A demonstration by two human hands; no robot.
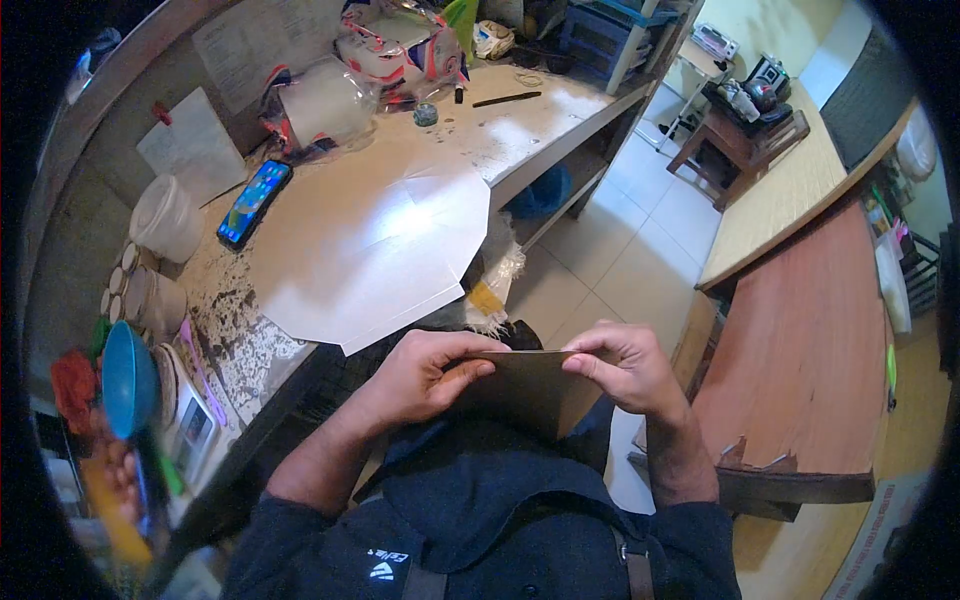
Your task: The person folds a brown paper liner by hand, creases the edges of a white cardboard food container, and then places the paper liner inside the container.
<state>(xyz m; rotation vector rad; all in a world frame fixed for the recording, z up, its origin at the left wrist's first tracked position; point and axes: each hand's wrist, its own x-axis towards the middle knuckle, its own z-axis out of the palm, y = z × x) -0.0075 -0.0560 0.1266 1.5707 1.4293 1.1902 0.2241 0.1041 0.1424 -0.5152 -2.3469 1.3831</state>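
In front of my lap I hold a thin, stiff brown sheet, apparently cardboard, seen almost edge-on. My left hand pinches its left end between thumb and fingers. At the other end, my right hand grips the upper edge in the same way. The sheet's lower part falls in shadow against my dark clothing. Just beyond my hands, a large pale sheet with cut corners and fold lines lies flat on the worktable.
A phone with a lit screen lies left of the pale sheet. White tubs and a blue bowl line the left side. Plastic-wrapped packs and a black pen sit at the back. A wooden bench stands right.
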